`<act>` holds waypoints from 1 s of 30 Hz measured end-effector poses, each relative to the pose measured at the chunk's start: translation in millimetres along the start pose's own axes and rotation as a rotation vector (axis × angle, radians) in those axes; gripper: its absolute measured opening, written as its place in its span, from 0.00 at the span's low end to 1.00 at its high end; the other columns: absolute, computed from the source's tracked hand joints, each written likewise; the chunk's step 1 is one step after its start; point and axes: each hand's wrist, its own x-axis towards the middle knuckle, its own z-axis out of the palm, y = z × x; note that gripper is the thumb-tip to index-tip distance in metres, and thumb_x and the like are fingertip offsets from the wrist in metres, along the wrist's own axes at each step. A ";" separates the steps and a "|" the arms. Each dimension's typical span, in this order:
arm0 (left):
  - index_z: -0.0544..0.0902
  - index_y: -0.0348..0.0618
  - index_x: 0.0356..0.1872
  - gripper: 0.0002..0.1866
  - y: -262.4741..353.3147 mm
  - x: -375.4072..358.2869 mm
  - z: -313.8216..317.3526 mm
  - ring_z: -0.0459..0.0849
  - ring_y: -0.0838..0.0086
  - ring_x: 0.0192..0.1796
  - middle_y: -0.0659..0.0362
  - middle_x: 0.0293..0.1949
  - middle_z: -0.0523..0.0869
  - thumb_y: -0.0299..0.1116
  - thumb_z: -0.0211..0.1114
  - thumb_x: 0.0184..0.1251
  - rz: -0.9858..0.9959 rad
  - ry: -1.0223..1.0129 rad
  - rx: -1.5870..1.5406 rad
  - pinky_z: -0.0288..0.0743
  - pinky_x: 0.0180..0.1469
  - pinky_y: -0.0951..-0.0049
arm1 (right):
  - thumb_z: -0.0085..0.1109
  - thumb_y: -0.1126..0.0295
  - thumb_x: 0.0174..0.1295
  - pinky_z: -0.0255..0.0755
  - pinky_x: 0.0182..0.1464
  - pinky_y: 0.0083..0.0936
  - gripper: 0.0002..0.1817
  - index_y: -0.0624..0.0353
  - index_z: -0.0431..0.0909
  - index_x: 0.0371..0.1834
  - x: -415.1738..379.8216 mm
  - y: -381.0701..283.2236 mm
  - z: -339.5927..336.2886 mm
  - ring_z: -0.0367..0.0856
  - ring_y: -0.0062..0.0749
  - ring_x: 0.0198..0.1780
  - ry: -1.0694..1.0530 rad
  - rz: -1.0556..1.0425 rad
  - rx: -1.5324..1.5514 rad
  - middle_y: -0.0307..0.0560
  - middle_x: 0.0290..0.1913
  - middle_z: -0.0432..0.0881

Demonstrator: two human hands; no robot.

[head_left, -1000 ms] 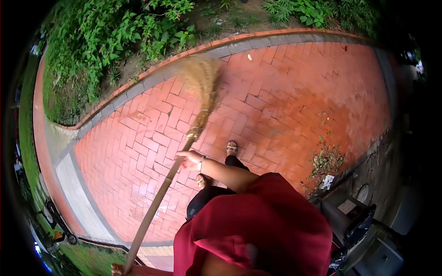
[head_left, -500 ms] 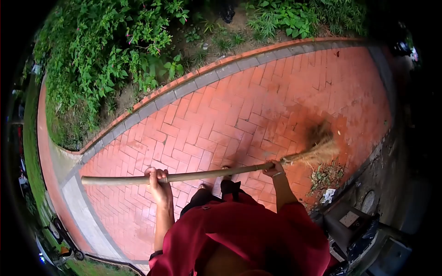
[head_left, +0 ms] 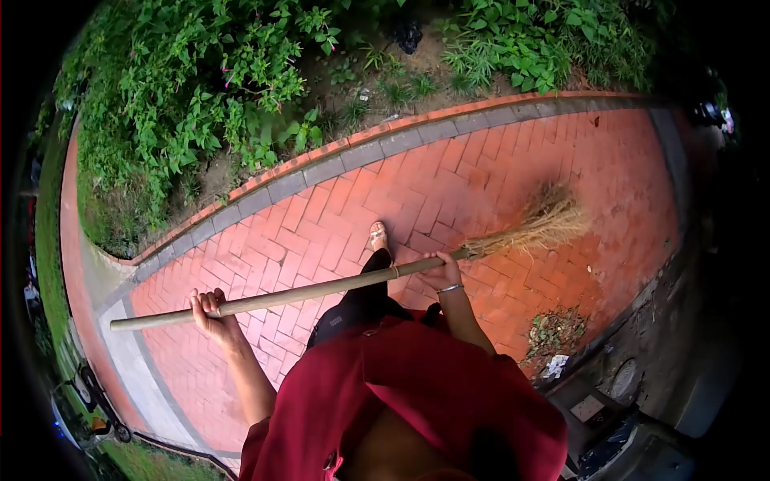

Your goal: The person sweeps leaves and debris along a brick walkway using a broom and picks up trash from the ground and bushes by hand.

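A broom (head_left: 337, 286) with a long wooden handle lies across my front, its straw bristles fanned out at the right over the brick paving. My left hand (head_left: 211, 313) is wrapped round the handle toward its bare end. Close to the bristles, my right hand (head_left: 441, 270) grips the lower handle, a bracelet on its wrist. Below the bristles a heap of leaves and debris (head_left: 555, 332) sits on the bricks, with a crumpled white scrap (head_left: 555, 366) at its lower edge.
Red brick paving (head_left: 321, 212) spreads around me, bordered ahead by a raised curb (head_left: 345, 158). Beyond it grow dense green plants (head_left: 200, 96), with a black plastic bag (head_left: 407, 36) on the soil. Dark boxy items (head_left: 593, 409) stand at the lower right. One sandalled foot (head_left: 378, 236) is stepped forward.
The broom has swung up and away from the debris heap, its bristles now farther forward. Both hands have shifted left with the handle, and one foot has come forward.
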 end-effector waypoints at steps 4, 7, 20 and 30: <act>0.71 0.41 0.29 0.05 -37.4 60.1 32.0 0.63 0.81 0.22 0.66 0.17 0.64 0.31 0.54 0.61 0.034 0.037 -0.001 0.62 0.35 0.77 | 0.50 0.67 0.54 0.62 0.42 0.39 0.04 0.52 0.69 0.25 63.8 -49.9 72.4 0.71 0.32 0.39 -0.014 0.101 -0.032 0.38 0.34 0.74; 0.66 0.43 0.25 0.08 -74.6 94.0 73.5 0.62 0.77 0.26 0.64 0.21 0.65 0.31 0.55 0.60 0.027 0.041 0.039 0.60 0.34 0.76 | 0.50 0.67 0.54 0.61 0.41 0.39 0.04 0.52 0.68 0.25 94.9 -96.6 118.1 0.71 0.31 0.39 0.037 0.013 -0.078 0.38 0.34 0.74; 0.73 0.40 0.37 0.11 -304.3 231.7 324.9 0.74 0.66 0.40 0.57 0.32 0.77 0.35 0.59 0.58 -0.418 -0.317 0.137 0.66 0.51 0.66 | 0.47 0.65 0.55 0.62 0.40 0.34 0.12 0.57 0.74 0.40 242.5 -391.5 215.9 0.72 0.30 0.36 -0.067 -0.137 0.073 0.39 0.34 0.77; 0.73 0.44 0.33 0.04 -513.5 292.1 456.8 0.73 0.68 0.40 0.59 0.29 0.76 0.29 0.56 0.56 -0.578 -0.017 0.159 0.61 0.53 0.67 | 0.55 0.65 0.56 0.61 0.19 0.23 0.11 0.63 0.72 0.32 412.1 -601.1 260.7 0.67 0.22 0.19 0.377 -0.186 -0.903 0.41 0.23 0.74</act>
